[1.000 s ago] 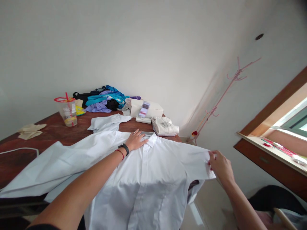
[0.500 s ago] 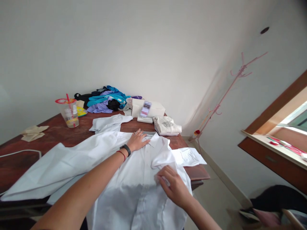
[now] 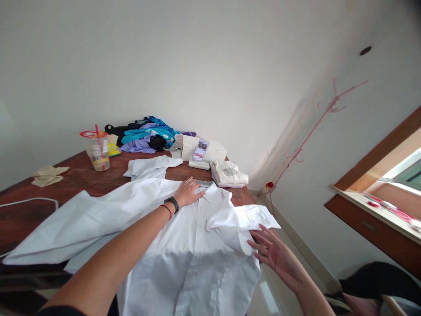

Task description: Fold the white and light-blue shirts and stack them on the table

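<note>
**White shirt spread on a wooden table**

White shirt (image 3: 190, 245) lies front-up over the near edge of the table (image 3: 82, 182), one sleeve folded inward. Left hand (image 3: 189, 193) rests flat and open on the collar (image 3: 207, 192). Right hand (image 3: 274, 252), fingers spread, grips nothing, just beside the folded sleeve (image 3: 230, 221).

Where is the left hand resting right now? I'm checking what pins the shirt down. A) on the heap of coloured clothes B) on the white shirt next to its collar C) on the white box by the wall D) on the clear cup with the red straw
B: the left hand lies flat on the white shirt right beside the collar, apart from the cup, box and clothes heap farther back.
</note>
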`<state>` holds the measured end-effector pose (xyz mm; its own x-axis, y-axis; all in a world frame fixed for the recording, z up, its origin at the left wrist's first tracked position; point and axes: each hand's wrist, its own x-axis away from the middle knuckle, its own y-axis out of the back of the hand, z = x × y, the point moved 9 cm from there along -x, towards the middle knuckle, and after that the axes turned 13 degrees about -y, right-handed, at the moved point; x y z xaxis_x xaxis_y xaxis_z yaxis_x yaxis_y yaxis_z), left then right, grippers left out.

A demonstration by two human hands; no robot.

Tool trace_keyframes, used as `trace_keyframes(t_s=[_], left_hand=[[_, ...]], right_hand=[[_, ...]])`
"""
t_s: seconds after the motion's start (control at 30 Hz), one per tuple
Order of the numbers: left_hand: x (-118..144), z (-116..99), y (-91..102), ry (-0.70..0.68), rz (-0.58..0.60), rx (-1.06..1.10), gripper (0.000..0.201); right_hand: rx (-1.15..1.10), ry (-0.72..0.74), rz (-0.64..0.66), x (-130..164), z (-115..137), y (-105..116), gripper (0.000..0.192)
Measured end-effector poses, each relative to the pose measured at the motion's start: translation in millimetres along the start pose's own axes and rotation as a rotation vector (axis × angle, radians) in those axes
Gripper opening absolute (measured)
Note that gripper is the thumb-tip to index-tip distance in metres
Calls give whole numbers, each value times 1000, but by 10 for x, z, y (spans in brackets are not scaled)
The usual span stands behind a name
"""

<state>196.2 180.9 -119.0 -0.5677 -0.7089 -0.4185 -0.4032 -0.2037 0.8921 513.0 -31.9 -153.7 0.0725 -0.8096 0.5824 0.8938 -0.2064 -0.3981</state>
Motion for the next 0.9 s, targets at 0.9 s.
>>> trace_keyframes(t_s=[0.9], left_hand=[[-30, 37, -30, -22, -38, 32, 61]], right_hand=[[-138, 919, -849, 1136, 1925, 1373, 60]])
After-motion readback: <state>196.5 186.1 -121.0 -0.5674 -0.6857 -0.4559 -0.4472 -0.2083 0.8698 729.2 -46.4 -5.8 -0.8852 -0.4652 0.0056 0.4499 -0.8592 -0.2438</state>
